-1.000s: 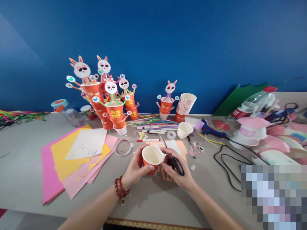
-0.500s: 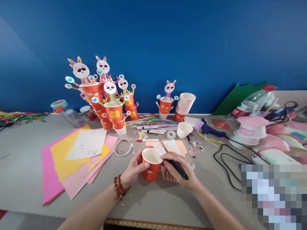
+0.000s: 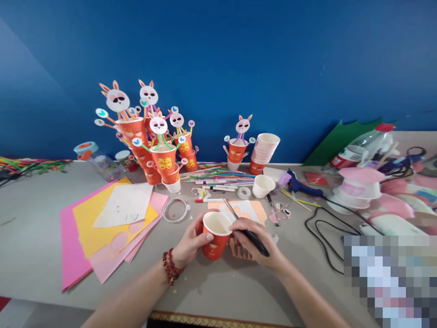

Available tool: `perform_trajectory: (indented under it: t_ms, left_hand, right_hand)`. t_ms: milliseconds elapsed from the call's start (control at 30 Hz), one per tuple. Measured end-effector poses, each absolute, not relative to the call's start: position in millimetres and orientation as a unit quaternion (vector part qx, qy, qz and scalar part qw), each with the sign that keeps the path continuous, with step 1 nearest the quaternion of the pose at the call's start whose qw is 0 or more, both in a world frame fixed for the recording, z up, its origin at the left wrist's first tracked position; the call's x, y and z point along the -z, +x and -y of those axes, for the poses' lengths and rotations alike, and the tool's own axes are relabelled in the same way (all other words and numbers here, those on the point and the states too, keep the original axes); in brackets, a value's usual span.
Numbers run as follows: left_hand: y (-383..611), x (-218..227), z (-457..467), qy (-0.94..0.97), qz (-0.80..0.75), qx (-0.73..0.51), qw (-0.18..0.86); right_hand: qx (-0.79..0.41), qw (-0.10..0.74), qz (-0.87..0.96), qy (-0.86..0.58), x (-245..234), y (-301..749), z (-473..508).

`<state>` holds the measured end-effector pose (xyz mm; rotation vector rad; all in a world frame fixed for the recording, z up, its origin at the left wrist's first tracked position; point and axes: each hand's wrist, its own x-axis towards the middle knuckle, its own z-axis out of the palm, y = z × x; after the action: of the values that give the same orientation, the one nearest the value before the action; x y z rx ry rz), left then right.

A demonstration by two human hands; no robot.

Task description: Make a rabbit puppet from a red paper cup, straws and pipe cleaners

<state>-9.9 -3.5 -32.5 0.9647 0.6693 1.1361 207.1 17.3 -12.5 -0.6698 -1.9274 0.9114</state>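
Note:
Near the front of the table, my left hand [image 3: 192, 243] wraps round the left side of a red paper cup [image 3: 215, 248]. The cup is upright but slightly tilted, and its white inside shows. My right hand [image 3: 255, 241] is closed on a pair of scissors with black handles [image 3: 256, 242], the metal blades pointing up and away to the left. Its fingertips touch the right side of the cup near the rim; what they do there is partly hidden. Beneath the right hand lies an orange paper sheet [image 3: 261, 214] with cut-outs.
Rabbit-faced cup figures [image 3: 164, 159] stand at the back left, another [image 3: 237, 148] near a cup stack [image 3: 264, 152]. Coloured paper [image 3: 77, 269], a tape roll [image 3: 175, 211] and markers [image 3: 218, 187] lie around. At right are a blue glue gun [image 3: 303, 186], its black cable and a bottle [image 3: 362, 148].
The whole view has shifted very slightly. Both hands keep their hold on the cup and the scissors, with hardly any movement.

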Motion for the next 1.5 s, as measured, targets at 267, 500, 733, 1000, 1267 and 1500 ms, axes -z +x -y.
perform_trajectory:
  t_ms: [267,500,733,1000,1267,1500]
  left_hand:
    - [-10,38,3,0.430,-0.289,-0.510,0.687]
    - [-11,38,3,0.453,-0.295,-0.502,0.675]
    - [-11,35,2,0.496,-0.289,-0.513,0.638]
    - [-12,29,6,0.537,-0.283,-0.538,0.585]
    - [-10,34,8,0.566,-0.301,-0.558,0.527]
    - [-8,38,7,0.596,-0.328,-0.585,0.441]
  right_hand:
    - [-0.401,0.424,0.768,-0.262,12,209,-17]
    - [-0.381,0.389,0.795,-0.267,1,209,-17]
    - [-0.294,0.384,0.840,-0.246,7,210,-20]
    - [-0.327,0.421,0.813,-0.235,12,210,-22]
    - [-0.327,0.419,0.806,-0.258,13,210,-19]
    - [-0.367,0.436,0.770,-0.287,14,203,-13]
